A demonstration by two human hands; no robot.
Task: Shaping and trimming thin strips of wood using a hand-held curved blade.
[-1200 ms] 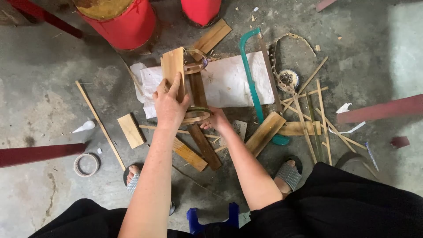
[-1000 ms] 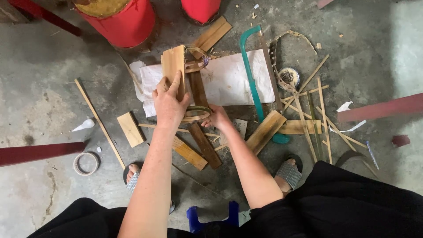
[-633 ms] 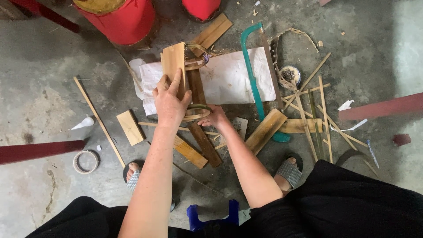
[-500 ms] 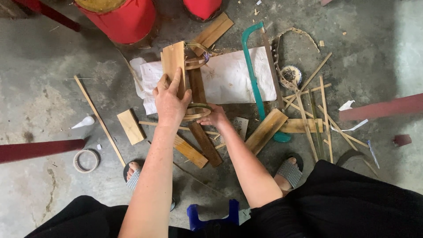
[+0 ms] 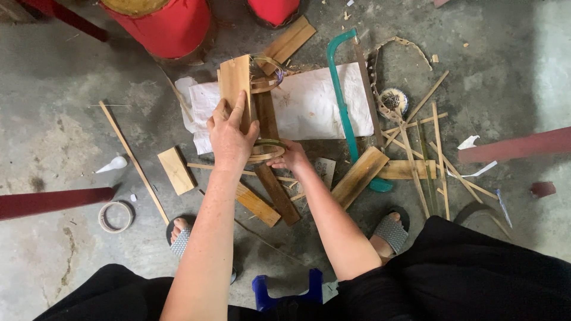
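Bamboo frame piece (image 5: pixel 262 113) sits near the middle of the concrete floor (image 5: pixel 71 142), over the near edge of a white paper sheet (image 5: pixel 315 107). It looks part-built: a pale flat slat (image 5: pixel 235 83) and a darker long slat (image 5: pixel 270 160) run side by side, with one thin bamboo ring (image 5: pixel 266 83) looped around the far end and a second ring (image 5: pixel 264 150) nearer the person. Judging by the many loose strips (image 5: pixel 416 137) and cut slats (image 5: pixel 358 176) scattered to the right, a good deal of fitting seems left; how firmly the rings sit cannot be told. Left hand (image 5: pixel 229 134) lies on the pale slat, fingers spread and pressed along its face, thumb toward the dark slat, gripping loosely closed around it. Right hand (image 5: pixel 289 157) is curled at the near ring, fingertips pinching its edge; the palm side is hidden. A teal-framed hacksaw (image 5: pixel 340 95) lies right of the paper, a tape roll (image 5: pixel 115 216) near left, a red drum (image 5: pixel 163 24) far left.
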